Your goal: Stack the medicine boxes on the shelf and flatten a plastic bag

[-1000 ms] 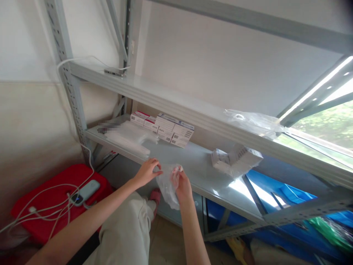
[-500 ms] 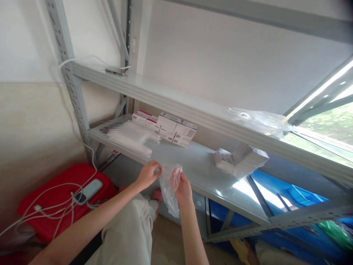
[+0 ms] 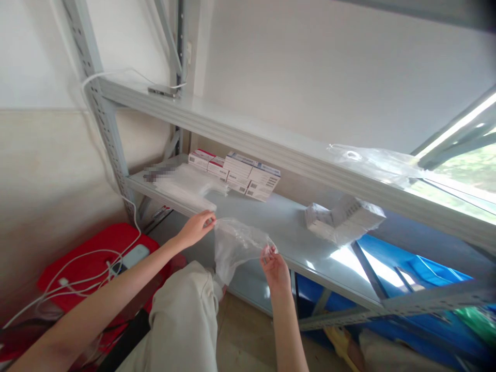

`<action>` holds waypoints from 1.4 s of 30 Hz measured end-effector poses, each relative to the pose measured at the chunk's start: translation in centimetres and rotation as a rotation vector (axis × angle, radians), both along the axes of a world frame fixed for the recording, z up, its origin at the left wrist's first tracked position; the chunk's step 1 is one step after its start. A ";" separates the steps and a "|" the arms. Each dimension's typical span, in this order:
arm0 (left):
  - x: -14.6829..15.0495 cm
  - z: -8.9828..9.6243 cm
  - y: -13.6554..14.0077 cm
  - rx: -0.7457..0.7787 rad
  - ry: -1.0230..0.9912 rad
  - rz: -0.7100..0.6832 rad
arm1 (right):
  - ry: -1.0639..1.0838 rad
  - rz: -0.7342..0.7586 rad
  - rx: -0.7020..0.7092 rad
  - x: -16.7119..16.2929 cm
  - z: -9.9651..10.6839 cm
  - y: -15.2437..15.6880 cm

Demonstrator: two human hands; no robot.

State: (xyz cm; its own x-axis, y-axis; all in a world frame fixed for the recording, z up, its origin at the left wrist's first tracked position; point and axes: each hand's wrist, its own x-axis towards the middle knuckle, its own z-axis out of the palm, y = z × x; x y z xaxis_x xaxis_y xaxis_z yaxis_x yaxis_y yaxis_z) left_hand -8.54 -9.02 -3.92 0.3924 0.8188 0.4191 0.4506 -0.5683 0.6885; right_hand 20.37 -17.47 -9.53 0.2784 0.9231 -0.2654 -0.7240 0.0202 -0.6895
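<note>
- Left hand (image 3: 196,227) pinches one edge of the clear plastic bag (image 3: 234,245) between closed fingertips.
- Right hand (image 3: 274,263) pinches the opposite edge.
- The bag hangs stretched open just before the shelf (image 3: 287,227); contents cannot be told.
- Boxes (image 3: 236,174) lie on that shelf, behind the bag.
</note>
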 end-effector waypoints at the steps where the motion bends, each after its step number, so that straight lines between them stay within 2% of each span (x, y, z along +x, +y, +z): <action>1: -0.2 -0.1 0.3 -0.060 -0.061 -0.026 | -0.015 -0.023 -0.022 0.2 -0.1 -0.1; 4: -0.3 -0.4 1.0 -0.293 -0.281 -0.129 | -0.054 -0.111 -0.043 0.1 0.3 -0.5; 6: 0.2 -0.6 1.3 -0.389 -0.390 -0.149 | -0.098 -0.151 0.006 -0.5 0.9 -0.7; 12: 3.7 -0.7 1.9 -0.460 -0.581 -0.023 | -0.357 -0.143 0.170 -1.5 3.4 -0.9; 19: 7.5 -1.6 5.2 -0.360 -0.545 0.259 | -0.605 -0.136 0.152 1.2 4.1 -1.4; 22: 8.6 -2.1 6.1 -0.358 -0.559 0.282 | -0.770 -0.096 0.152 2.6 4.1 -1.6; 26: 9.5 -2.0 6.4 -0.371 -0.536 0.266 | -1.075 -0.040 0.067 4.1 4.3 -1.5; 29: 9.3 -1.7 6.6 -0.282 -0.414 0.262 | -1.320 -0.043 0.007 5.1 4.8 -1.3; 31: 8.9 -1.5 6.8 -0.177 -0.331 0.273 | -1.408 -0.063 0.004 5.9 5.0 -1.0; 34: 8.1 -1.1 7.3 -0.088 -0.282 0.224 | -1.398 -0.176 0.042 7.0 5.0 -0.3; 36: 7.7 -0.9 7.6 -0.121 -0.307 0.126 | -1.289 -0.207 0.056 7.6 4.7 0.2; 39: 7.1 -0.8 8.0 -0.210 -0.349 0.008 | -1.024 -0.078 0.045 8.0 4.3 0.9; 42: 6.7 -1.0 8.5 -0.249 -0.332 0.021 | -0.901 0.038 0.036 8.3 4.2 1.2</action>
